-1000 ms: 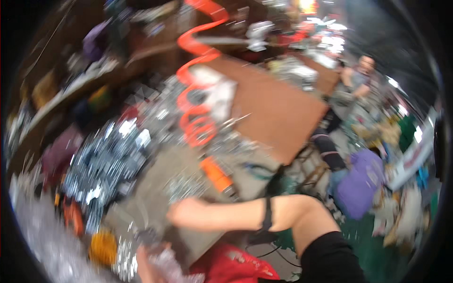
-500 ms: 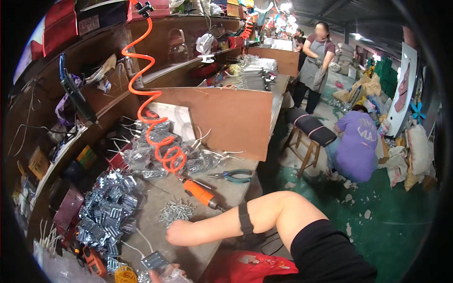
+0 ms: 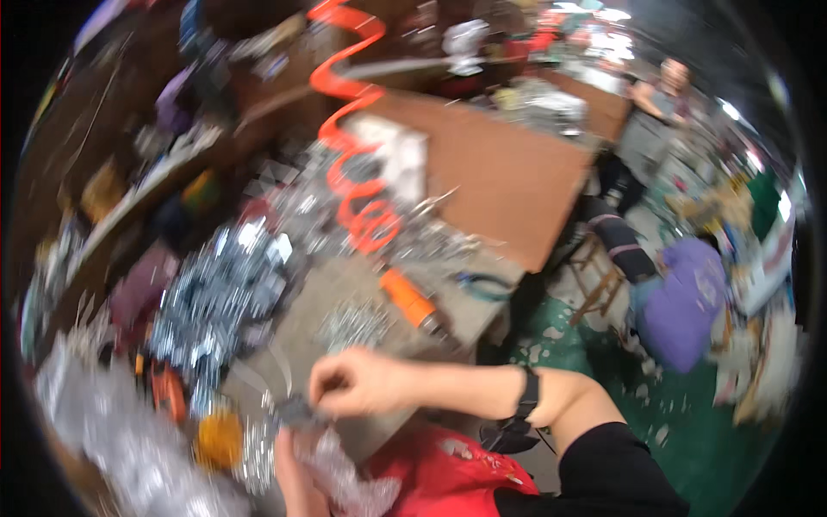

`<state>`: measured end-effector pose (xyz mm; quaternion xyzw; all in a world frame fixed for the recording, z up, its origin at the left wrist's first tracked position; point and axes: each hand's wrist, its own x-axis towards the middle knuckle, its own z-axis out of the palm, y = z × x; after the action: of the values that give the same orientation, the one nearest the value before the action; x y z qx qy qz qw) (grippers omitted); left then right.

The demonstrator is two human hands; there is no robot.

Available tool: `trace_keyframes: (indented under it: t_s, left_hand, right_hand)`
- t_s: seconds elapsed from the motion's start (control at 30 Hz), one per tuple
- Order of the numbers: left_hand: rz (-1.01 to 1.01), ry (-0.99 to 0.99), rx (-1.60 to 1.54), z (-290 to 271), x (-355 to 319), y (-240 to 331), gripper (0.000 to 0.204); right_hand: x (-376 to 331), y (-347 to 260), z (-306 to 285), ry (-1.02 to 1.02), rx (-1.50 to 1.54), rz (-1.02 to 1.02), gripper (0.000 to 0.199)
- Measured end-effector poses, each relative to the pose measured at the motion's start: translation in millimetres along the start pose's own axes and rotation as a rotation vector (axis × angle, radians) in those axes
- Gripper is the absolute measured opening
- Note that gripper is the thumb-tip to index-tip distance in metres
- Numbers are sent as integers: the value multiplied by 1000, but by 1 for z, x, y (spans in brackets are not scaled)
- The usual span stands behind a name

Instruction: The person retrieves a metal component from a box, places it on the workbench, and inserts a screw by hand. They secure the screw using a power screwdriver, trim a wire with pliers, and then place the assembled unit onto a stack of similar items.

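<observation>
My left hand (image 3: 299, 482), low in the picture, is closed around a small dark grey box (image 3: 295, 412) with a white cable (image 3: 282, 366) and crumpled clear plastic wrap (image 3: 345, 478) beside it. Just above the box, my right hand (image 3: 362, 383) is curled with its fingertips drawn together. Whether anything sits in those fingertips is lost in the blur. Beyond the right hand lies a heap of silver screws (image 3: 355, 324). An orange power screwdriver (image 3: 408, 298) on a coiled orange hose (image 3: 370, 226) rests to the right of the screws.
Shiny metal parts (image 3: 215, 302) are piled on the left of the bench (image 3: 310, 293). Yellow rubber bands (image 3: 220, 438) and bagged plastic (image 3: 121, 439) are nearer. Pliers (image 3: 487, 286) lie by the right edge. A brown partition (image 3: 500, 172) stands behind. Two people are at the right.
My right hand has moved from the screw heap toward me, to the box in my left hand. The view has swung, blurring the picture and shifting the bench rightward.
</observation>
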<state>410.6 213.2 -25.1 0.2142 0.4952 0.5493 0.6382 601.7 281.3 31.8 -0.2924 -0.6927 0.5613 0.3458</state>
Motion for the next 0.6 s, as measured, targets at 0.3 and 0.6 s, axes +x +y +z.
trace_keyframes:
  t_s: [0.3, 0.6]
  left_hand:
    - [156, -184, 62, 6, -15, 24, 51]
    - [62, 67, -81, 12, -27, 24, 42]
  right_hand:
    - [6, -24, 14, -6, 350, 282, 14]
    - [9, -4, 32, -28, 70, 87, 11]
